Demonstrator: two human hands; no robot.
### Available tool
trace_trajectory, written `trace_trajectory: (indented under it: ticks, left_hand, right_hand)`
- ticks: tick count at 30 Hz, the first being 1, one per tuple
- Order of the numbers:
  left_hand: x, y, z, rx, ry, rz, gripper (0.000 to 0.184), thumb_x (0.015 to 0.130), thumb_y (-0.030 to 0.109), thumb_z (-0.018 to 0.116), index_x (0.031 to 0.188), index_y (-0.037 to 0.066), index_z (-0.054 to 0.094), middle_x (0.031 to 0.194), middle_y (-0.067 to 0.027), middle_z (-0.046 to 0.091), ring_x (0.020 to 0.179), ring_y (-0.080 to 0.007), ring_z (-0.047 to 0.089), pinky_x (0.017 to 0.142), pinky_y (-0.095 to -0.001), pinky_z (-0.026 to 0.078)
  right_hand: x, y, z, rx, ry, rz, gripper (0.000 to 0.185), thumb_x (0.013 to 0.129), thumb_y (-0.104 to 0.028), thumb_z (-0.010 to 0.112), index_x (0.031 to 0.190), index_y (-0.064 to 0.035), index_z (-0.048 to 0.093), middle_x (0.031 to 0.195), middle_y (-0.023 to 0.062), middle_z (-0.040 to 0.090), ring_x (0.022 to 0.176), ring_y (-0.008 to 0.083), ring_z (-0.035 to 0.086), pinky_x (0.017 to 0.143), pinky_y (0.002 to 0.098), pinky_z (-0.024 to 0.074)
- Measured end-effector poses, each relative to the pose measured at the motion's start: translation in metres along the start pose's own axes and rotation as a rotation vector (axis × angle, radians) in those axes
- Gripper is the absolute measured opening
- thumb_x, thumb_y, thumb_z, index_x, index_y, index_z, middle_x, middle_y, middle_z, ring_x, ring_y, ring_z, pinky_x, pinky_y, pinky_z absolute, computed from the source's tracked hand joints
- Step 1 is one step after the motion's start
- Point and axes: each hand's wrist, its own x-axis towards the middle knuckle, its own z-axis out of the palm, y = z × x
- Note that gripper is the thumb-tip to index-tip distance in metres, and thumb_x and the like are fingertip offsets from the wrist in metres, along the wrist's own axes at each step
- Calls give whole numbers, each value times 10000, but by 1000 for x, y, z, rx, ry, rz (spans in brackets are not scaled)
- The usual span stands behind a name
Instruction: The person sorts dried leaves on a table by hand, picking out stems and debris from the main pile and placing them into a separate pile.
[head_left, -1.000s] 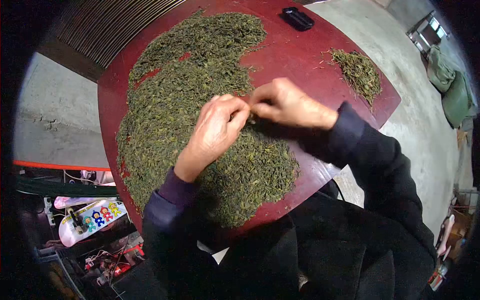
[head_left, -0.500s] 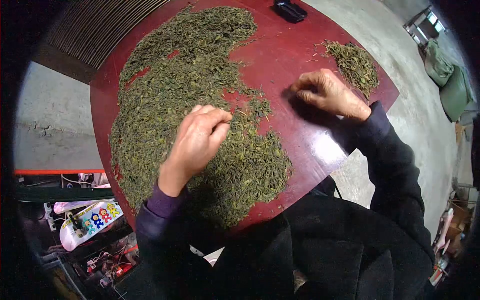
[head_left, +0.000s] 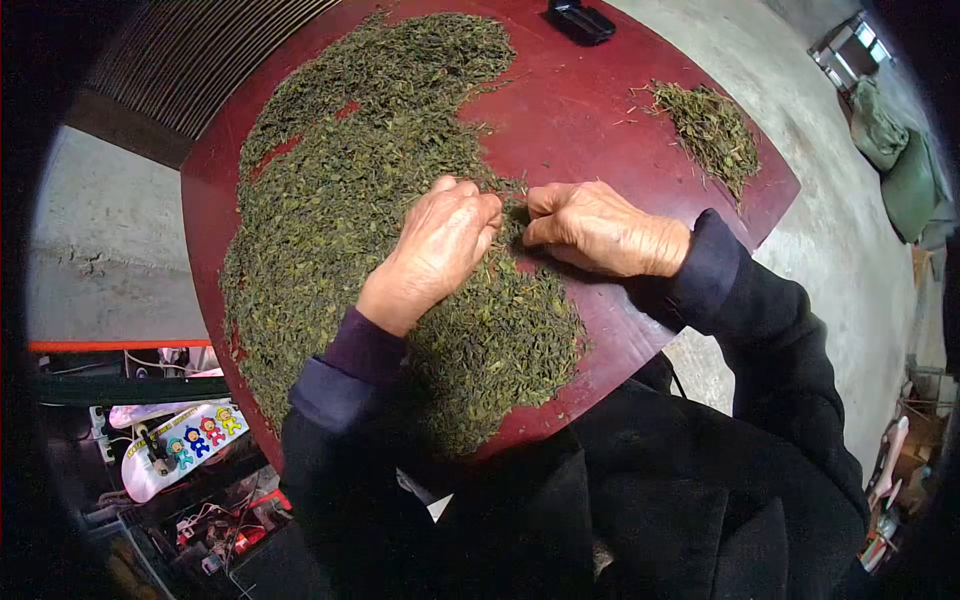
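Note:
A wide layer of dried green leaves (head_left: pixel 340 220) covers much of the red table (head_left: pixel 570 100). Over the right part of this layer is my left hand (head_left: pixel 437 245), its fingers pressed together; anything between them is too small to tell. Just to its right, my right hand (head_left: pixel 605 228) is closed too, thumb against fingers at the edge of the leaves, and what it pinches is hidden. A narrow gap separates the two hands. A smaller pile of leaves and stems (head_left: pixel 712 138) lies on the table's right side.
A black tray (head_left: pixel 580 22) sits at the table's far edge. Ribbed dark panelling (head_left: pixel 190 70) stands at the upper left. Below left are a skateboard (head_left: pixel 185 448) with cartoon figures and assorted clutter. Green sacks (head_left: pixel 905 185) rest on the floor at the right.
My right hand has come back left from near the small pile to beside my left hand. My left hand has moved slightly right and up, its fingers still together.

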Motion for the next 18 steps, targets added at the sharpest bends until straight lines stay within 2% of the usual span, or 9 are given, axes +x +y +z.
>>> trace_trajectory:
  ticks: [5, 10, 15, 18]
  left_hand:
    - [-4, -4, 6, -21, 89, 26, 82, 866, 119, 610, 838, 43, 619, 843, -111, 624, 765, -281, 547, 748, -385, 464]
    - [-8, -10, 16, -26, 165, 65, 118, 882, 136, 600, 824, 33, 602, 829, -116, 620, 769, -286, 547, 737, -379, 463]
    - [-6, -8, 2, -114, 179, 77, 144, 889, 127, 586, 794, 19, 579, 771, -113, 615, 703, -285, 540, 677, -373, 452]
    - [-3, 3, -12, -209, 61, -87, 140, 878, 109, 585, 777, 12, 570, 724, -93, 611, 641, -257, 529, 628, -359, 437]
  right_hand:
    - [-10, -3, -2, -1, 13, -35, 139, 783, -88, 628, 911, -67, 675, 853, 78, 567, 684, 283, 543, 610, 398, 464]
    - [-33, -2, -2, -166, 120, -110, 137, 795, -97, 637, 921, -64, 678, 878, 81, 553, 730, 275, 542, 628, 393, 464]
    - [-51, -3, -8, -61, 106, 5, 121, 826, -118, 625, 917, -62, 681, 914, 92, 548, 792, 278, 546, 666, 389, 469]
    - [-47, -7, -6, -27, 128, 91, 125, 854, -145, 598, 918, -65, 669, 921, 98, 548, 817, 286, 537, 696, 391, 466]
